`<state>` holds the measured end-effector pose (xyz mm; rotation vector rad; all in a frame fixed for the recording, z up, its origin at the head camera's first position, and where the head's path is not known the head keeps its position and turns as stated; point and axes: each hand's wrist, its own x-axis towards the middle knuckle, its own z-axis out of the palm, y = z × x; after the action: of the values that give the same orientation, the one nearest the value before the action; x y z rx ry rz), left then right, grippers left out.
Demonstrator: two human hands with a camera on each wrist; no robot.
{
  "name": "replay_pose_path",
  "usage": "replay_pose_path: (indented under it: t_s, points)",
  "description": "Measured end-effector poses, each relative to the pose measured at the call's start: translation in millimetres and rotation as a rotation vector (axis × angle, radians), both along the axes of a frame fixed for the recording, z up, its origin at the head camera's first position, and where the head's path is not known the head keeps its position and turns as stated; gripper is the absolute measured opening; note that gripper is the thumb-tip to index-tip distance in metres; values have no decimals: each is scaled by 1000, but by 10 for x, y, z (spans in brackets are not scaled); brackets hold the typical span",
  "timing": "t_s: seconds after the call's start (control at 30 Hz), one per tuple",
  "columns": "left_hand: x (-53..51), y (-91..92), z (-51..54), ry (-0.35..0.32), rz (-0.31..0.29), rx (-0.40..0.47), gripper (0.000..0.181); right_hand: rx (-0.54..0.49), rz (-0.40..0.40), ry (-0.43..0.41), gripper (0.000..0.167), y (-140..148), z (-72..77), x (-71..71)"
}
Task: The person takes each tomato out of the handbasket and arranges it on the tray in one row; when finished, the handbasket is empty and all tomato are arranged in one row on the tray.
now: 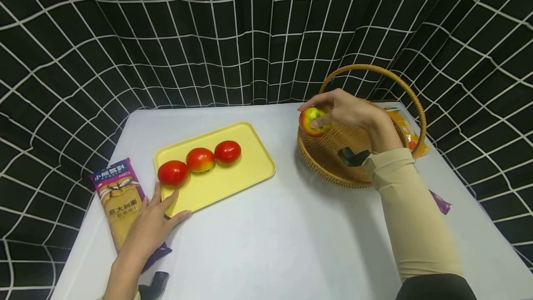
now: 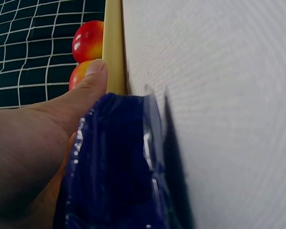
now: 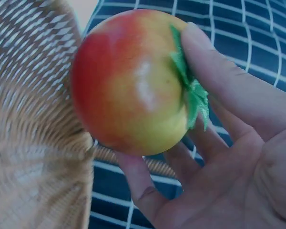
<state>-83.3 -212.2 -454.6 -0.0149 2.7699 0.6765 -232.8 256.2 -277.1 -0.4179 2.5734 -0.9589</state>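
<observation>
My right hand (image 1: 347, 108) pinches a red and yellow tomato (image 1: 312, 121) with green leaves, over the left rim of a wicker basket (image 1: 301, 149). In the right wrist view the thumb presses by the leaves of the tomato (image 3: 133, 83), and a finger supports it from below. My left hand (image 1: 151, 221) rests at the near left corner of a yellow tray (image 1: 225, 189), fingers spread. The left wrist view has its thumb (image 2: 88, 88) against the tray's edge (image 2: 114, 47). On the tray lie a left tomato (image 1: 173, 173), a middle tomato (image 1: 201, 159) and a right tomato (image 1: 227, 153), in a row.
A pasta bag (image 1: 120, 198) lies left of the tray, partly under the left forearm. The basket's tall handle (image 1: 416, 105) arches at the right. Behind the basket is an orange packet (image 1: 405, 128); a purple packet end (image 1: 440, 202) shows past the right sleeve. Black gridded cloth (image 1: 258, 36) borders the white table (image 1: 270, 244).
</observation>
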Motion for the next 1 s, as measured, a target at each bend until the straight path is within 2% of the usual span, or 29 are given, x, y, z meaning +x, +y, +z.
replay_pose_path:
  t_s: [0.2, 0.43, 0.67, 0.87, 1.0]
  points:
    - [-2, 7, 11, 12, -7, 0, 92, -75, 22, 70, 41, -304, 38, -66]
    - [6, 13, 19, 11, -2, 3, 91, -150, -2, 104, 43, -766, -90, -199]
    - [4, 8, 8, 17, 1, 8, 90, -215, -67, 68, 44, -1194, -406, -269]
    - [2, 7, 3, 22, 6, 13, 90, -300, -205, -4, 46, -1400, -732, -297]
    - [4, 4, 0, 24, 8, 13, 90, -308, -276, -53, 46, -1497, -913, -290]
